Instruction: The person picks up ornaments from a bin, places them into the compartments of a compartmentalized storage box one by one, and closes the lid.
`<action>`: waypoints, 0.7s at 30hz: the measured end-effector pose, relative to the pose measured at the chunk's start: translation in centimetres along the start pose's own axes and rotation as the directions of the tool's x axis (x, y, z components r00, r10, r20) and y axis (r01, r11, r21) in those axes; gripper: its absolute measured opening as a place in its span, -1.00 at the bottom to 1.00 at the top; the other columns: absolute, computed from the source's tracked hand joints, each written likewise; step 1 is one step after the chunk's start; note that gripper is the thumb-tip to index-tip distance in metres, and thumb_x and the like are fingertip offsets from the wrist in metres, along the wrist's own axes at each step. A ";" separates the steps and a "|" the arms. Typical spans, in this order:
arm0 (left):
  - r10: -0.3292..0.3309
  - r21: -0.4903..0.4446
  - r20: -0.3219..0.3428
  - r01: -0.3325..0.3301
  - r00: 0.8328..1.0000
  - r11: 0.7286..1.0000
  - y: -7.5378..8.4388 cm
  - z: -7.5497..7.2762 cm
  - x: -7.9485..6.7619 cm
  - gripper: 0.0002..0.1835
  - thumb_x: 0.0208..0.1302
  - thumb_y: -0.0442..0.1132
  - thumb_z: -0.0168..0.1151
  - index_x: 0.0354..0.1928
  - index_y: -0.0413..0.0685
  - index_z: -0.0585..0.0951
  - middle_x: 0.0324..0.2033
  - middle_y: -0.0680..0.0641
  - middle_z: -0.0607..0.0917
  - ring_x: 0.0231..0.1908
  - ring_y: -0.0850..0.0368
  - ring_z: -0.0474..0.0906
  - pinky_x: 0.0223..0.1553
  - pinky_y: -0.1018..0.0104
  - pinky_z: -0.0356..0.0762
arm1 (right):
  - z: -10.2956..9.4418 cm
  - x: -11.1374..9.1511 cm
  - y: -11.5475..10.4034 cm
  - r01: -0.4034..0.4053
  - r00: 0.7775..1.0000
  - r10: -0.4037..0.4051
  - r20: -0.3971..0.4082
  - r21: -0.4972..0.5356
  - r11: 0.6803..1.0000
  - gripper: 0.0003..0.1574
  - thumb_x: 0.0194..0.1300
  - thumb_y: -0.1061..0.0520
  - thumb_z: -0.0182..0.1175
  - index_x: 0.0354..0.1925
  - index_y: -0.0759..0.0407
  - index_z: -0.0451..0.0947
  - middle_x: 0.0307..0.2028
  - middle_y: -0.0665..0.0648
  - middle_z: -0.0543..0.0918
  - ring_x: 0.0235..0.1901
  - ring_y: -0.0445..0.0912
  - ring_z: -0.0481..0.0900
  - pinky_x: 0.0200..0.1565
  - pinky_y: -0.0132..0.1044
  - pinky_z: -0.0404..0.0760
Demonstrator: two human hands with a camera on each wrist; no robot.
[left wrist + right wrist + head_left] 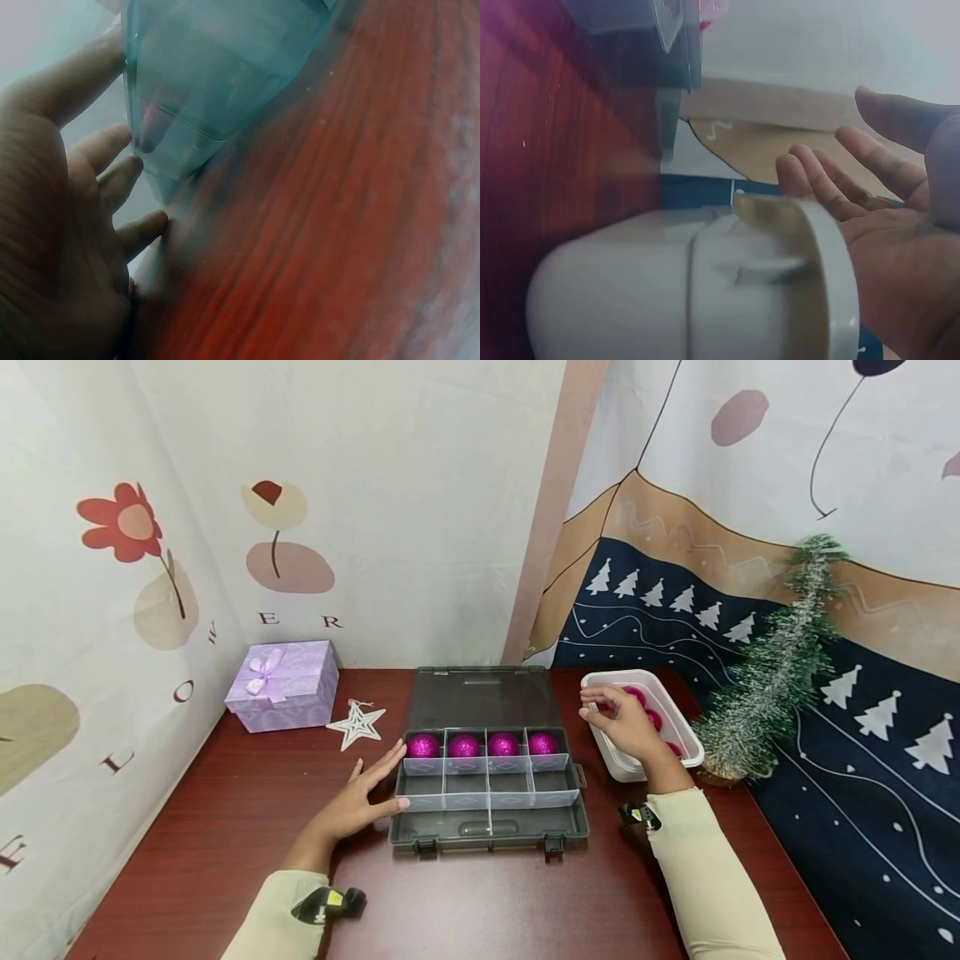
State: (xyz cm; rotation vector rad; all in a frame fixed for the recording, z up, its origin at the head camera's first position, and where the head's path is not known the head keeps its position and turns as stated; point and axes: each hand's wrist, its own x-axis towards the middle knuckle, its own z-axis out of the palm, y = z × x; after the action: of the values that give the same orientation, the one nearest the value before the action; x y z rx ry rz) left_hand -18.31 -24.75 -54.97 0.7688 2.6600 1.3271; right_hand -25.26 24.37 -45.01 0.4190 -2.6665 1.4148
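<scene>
A grey compartment box (pixel 487 842) lies with its lid folded back. Along its far row sit glittery magenta balls (pixel 464 745), one to a compartment; the middle and near rows hold nothing. My left hand (pixel 352 806) rests against the box's left side, fingers spread, thumb at the rim. In the left wrist view, fingertips (pixel 129 166) touch the translucent wall. Above the white tub (pixel 628 770) hovers my right hand (pixel 626 722), partly hiding several magenta balls (pixel 654 720) inside. The right wrist view shows its fingers (pixel 829 176) loosely extended with nothing between them.
A lilac gift box (pixel 288 689) with a bow stands at the back left, beside a white star ornament (pixel 356 725). Right of the tub leans a small frosted tree (pixel 780 677). Printed curtains (pixel 420 510) enclose the back and sides of the brown table (pixel 480 910).
</scene>
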 end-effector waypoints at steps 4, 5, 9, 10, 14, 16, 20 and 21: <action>-0.001 0.002 -0.001 0.001 1.000 1.000 0.0 0.0 0.0 0.00 0.42 -0.02 0.45 0.76 0.04 0.15 0.77 -0.18 0.06 0.69 -0.47 0.07 0.55 -0.70 -0.55 | -0.5 0.3 0.5 0.018 0.998 -0.014 -0.063 0.062 0.998 -0.55 0.51 0.32 0.33 0.28 0.48 0.60 0.19 0.52 0.72 0.15 0.16 0.74 0.25 -0.26 0.68; -0.002 0.001 -0.001 0.002 1.000 1.000 0.0 0.0 0.0 0.00 0.42 -0.02 0.45 0.76 0.04 0.16 0.77 -0.18 0.06 0.69 -0.47 0.07 0.55 -0.70 -0.55 | -0.6 0.4 0.6 0.017 0.997 -0.010 -0.076 0.089 0.996 -0.55 0.50 0.35 0.32 0.28 0.51 0.59 0.18 0.55 0.71 0.10 0.06 0.75 0.17 -0.39 0.68; -0.003 -0.004 -0.001 0.003 1.000 1.000 0.1 0.0 -0.1 -0.01 0.41 -0.03 0.45 0.76 0.02 0.16 0.77 -0.20 0.06 0.69 -0.48 0.06 0.54 -0.70 -0.56 | -1.0 0.6 1.1 -0.020 0.994 0.036 -0.102 0.155 0.988 -0.51 0.53 0.38 0.27 0.34 0.55 0.50 0.21 0.63 0.66 0.00 -0.20 0.72 -0.01 -0.63 0.66; -0.003 -0.004 0.000 0.003 1.000 1.000 0.1 0.0 -0.1 0.00 0.41 -0.03 0.45 0.76 0.02 0.16 0.77 -0.20 0.06 0.69 -0.48 0.06 0.54 -0.70 -0.56 | -1.1 0.8 1.3 -0.035 0.993 0.052 -0.108 0.153 0.988 -0.50 0.54 0.37 0.26 0.35 0.54 0.49 0.22 0.63 0.66 0.00 -0.18 0.72 -0.04 -0.64 0.66; -0.004 -0.004 0.001 0.004 1.000 1.000 0.0 0.0 -0.1 0.00 0.41 -0.03 0.45 0.76 0.01 0.16 0.77 -0.20 0.05 0.69 -0.49 0.05 0.54 -0.71 -0.56 | -1.5 1.2 1.7 -0.100 0.987 0.107 -0.123 0.062 0.993 -0.46 0.57 0.26 0.28 0.40 0.46 0.48 0.24 0.57 0.68 0.16 0.13 0.69 0.13 -0.50 0.63; -0.004 -0.001 0.001 0.004 1.000 1.000 0.0 0.0 -0.1 0.00 0.42 -0.03 0.45 0.76 0.01 0.16 0.77 -0.20 0.06 0.69 -0.49 0.06 0.54 -0.71 -0.56 | -1.7 1.4 2.0 -0.128 0.984 0.129 -0.122 0.015 0.992 -0.44 0.58 0.22 0.29 0.41 0.41 0.48 0.27 0.55 0.67 0.27 0.28 0.63 0.33 -0.24 0.62; -0.003 -0.001 0.000 0.003 1.000 1.000 0.1 0.0 -0.1 0.00 0.41 -0.03 0.45 0.76 0.00 0.16 0.77 -0.20 0.06 0.69 -0.48 0.05 0.54 -0.71 -0.56 | -2.0 2.0 2.6 -0.153 0.983 0.149 -0.108 -0.025 0.988 -0.43 0.57 0.22 0.28 0.42 0.42 0.48 0.33 0.57 0.61 0.38 0.41 0.53 0.53 0.25 0.43; -0.003 -0.001 0.000 0.003 1.000 1.000 0.1 0.0 -0.1 0.00 0.41 -0.03 0.45 0.76 0.00 0.16 0.77 -0.20 0.06 0.69 -0.48 0.05 0.54 -0.70 -0.57 | -2.1 2.1 2.8 -0.156 0.983 0.152 -0.104 -0.031 0.987 -0.43 0.56 0.23 0.28 0.42 0.42 0.48 0.34 0.58 0.60 0.39 0.42 0.52 0.55 0.29 0.40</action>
State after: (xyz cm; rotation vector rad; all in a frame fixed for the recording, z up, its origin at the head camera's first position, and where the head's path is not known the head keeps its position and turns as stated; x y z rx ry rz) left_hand -18.22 -24.73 -54.91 0.7647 2.6590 1.3281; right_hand -28.16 27.17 -45.63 0.1353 -2.6897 1.3792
